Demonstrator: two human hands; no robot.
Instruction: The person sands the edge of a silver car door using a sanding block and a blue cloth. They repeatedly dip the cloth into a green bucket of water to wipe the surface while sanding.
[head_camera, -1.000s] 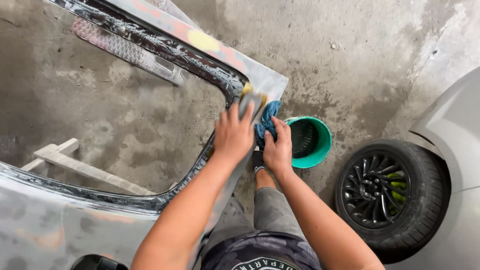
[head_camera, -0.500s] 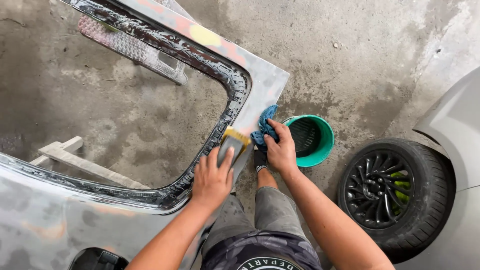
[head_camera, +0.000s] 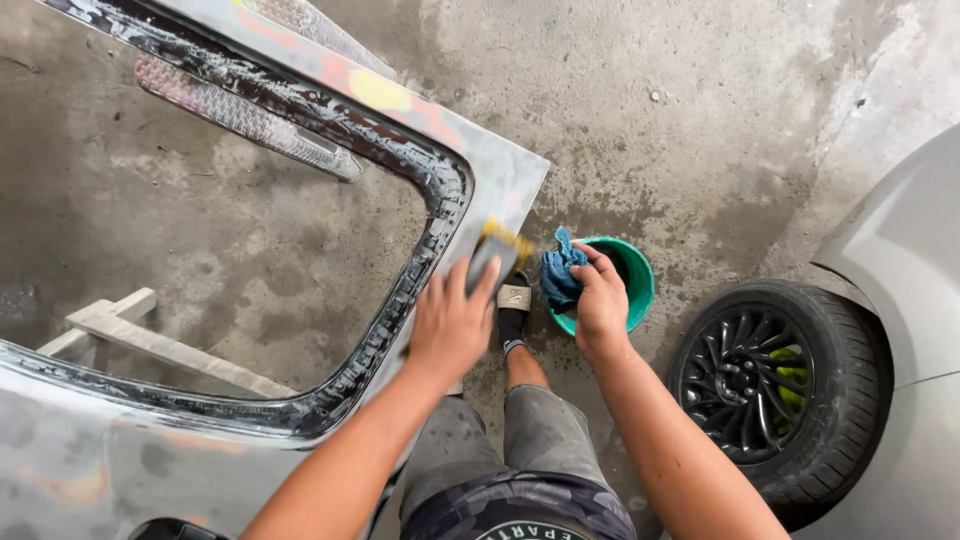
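Sanding a car body panel by hand.

Left hand (head_camera: 452, 322) is pressing a sanding block (head_camera: 492, 255) flat against the grey panel (head_camera: 505, 180), fingers closed over it. Right hand (head_camera: 601, 300) is clutching a blue rag (head_camera: 560, 275), just beside the block, above the green bucket (head_camera: 638, 285).

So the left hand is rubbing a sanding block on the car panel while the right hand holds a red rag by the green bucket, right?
Not quite: the rag in the right hand is blue, not red, as the head view shows. The left hand does press a sanding block on the car panel, beside the green bucket.
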